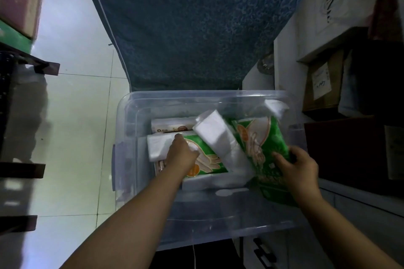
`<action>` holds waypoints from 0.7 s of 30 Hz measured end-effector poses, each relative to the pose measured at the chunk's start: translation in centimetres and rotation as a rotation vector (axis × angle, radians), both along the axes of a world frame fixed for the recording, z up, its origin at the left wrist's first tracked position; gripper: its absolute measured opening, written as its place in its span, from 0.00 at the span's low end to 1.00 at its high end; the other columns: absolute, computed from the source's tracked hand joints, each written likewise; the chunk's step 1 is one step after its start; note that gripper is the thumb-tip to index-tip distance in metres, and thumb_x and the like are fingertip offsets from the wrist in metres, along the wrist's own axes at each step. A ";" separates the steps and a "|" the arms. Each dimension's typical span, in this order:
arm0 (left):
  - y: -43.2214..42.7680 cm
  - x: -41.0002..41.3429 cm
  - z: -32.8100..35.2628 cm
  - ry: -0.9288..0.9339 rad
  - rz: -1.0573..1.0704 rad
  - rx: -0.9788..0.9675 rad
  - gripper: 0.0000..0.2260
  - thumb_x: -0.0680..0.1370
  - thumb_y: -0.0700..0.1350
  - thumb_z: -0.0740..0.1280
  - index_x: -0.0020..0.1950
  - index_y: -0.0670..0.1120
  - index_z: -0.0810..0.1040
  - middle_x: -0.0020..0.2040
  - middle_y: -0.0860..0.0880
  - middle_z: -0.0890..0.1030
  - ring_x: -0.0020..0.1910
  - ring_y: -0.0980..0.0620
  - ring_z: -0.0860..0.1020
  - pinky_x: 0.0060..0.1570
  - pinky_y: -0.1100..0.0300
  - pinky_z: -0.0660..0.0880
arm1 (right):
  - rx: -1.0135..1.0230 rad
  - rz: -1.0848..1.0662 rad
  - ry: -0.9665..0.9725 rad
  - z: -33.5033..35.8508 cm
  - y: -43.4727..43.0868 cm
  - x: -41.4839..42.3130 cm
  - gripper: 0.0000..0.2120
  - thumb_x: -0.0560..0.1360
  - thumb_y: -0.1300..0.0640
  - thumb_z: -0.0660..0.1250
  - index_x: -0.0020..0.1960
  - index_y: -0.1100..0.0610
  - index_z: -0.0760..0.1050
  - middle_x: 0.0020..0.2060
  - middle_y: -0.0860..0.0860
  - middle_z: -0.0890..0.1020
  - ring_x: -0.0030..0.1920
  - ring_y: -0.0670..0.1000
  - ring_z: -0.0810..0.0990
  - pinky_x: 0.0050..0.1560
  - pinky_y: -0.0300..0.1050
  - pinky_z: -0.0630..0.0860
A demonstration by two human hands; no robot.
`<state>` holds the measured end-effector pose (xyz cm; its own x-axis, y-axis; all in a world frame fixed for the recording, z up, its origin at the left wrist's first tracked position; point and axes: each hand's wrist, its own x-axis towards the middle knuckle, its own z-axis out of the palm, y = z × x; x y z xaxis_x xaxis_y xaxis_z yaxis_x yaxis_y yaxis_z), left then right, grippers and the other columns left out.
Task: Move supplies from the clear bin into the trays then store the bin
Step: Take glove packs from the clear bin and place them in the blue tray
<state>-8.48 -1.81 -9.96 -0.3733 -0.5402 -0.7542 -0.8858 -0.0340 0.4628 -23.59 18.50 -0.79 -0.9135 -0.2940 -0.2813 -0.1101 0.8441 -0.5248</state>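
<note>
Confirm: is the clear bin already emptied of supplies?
No. The clear bin holds green packs and white packets, with the left hand and right hand reaching in.

- The bare left forearm enters from the lower left corner of the view and stretches up and to the right, elbow out of frame.
- The left hand [182, 153] is turned palm down, knuckles up, its fingers curled downward and its fingertips [179, 136] pressed flat.
- The bare right forearm comes in from the lower right corner, angled up and to the left.
- The right hand [298, 167] shows its back, fingers bent in a grasp, the thumb [278, 156] pointing left.
- The two hands are well apart.
</note>
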 end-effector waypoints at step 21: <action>-6.0 6.6 25.7 0.455 -0.254 -0.214 0.10 0.74 0.41 0.66 0.34 0.48 0.72 0.29 0.51 0.73 0.30 0.55 0.71 0.32 0.58 0.66 | -0.317 0.067 -0.037 17.3 -3.0 1.5 0.09 0.72 0.58 0.70 0.35 0.48 0.75 0.29 0.45 0.78 0.32 0.43 0.77 0.33 0.42 0.74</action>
